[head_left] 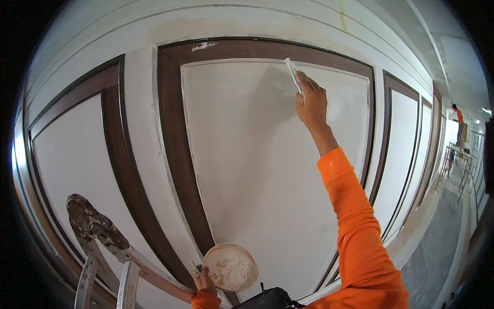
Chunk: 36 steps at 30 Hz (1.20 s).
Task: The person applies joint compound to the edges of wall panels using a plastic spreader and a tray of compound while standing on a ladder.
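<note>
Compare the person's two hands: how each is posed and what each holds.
The right hand is raised high on an outstretched orange-sleeved arm, pressing a thin pale flat blade against the upper part of the white wall panel. The left hand stays low at the picture's bottom edge, away from the panel, holding up a round shallow dish of pale paste. The right hand shows fully; the left is mostly hidden behind the dish. Both are bare with orange cuffs.

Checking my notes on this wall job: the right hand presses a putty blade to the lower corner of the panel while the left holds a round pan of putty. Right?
Not quite: the right hand presses the putty blade near the panel's upper edge, not the lower corner. The head view shows it. The left hand does hold the round pan.
</note>
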Each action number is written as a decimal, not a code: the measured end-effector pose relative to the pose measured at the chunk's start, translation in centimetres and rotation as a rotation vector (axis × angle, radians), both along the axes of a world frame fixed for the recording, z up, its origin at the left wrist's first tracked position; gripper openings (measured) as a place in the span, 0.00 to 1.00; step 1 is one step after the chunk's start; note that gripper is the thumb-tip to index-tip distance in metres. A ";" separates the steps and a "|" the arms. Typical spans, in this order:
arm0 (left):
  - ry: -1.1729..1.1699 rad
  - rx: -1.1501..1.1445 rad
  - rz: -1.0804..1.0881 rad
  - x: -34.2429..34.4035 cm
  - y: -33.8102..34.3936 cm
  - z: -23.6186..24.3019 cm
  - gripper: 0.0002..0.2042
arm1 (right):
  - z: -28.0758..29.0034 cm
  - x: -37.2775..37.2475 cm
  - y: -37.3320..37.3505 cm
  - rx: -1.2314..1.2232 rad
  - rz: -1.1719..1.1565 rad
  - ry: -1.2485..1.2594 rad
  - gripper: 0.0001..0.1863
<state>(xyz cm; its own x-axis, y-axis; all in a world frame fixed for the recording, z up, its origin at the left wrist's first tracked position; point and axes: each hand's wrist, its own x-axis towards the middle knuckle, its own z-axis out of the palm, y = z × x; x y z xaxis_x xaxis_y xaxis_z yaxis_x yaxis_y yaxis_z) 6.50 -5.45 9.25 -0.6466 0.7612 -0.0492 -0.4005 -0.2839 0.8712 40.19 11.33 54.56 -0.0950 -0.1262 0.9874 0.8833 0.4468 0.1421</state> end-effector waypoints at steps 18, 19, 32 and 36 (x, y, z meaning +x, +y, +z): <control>-0.061 -0.022 0.032 0.0 -0.5 -0.1 0.28 | -4.2 0.0 -3.7 -0.523 -0.043 -0.200 0.27; -0.038 -0.009 0.004 -0.4 -0.7 -0.4 0.28 | -3.3 0.3 -4.9 -0.587 -0.084 -0.078 0.26; -0.101 -0.039 -0.013 -0.3 -0.1 -0.4 0.30 | 6.3 -11.2 -1.6 -0.563 -0.041 0.245 0.14; -0.038 -0.042 0.021 -0.4 -0.4 0.0 0.28 | 3.7 -16.7 -6.0 -0.449 0.197 -0.123 0.16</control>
<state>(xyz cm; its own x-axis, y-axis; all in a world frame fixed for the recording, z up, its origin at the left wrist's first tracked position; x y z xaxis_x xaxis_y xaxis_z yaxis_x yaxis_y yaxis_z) 6.07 -5.81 9.27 -0.6596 0.7442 -0.1051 -0.4276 -0.2566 0.8668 23.54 5.32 58.22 -0.2311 0.2815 0.9313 0.7646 0.6445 -0.0051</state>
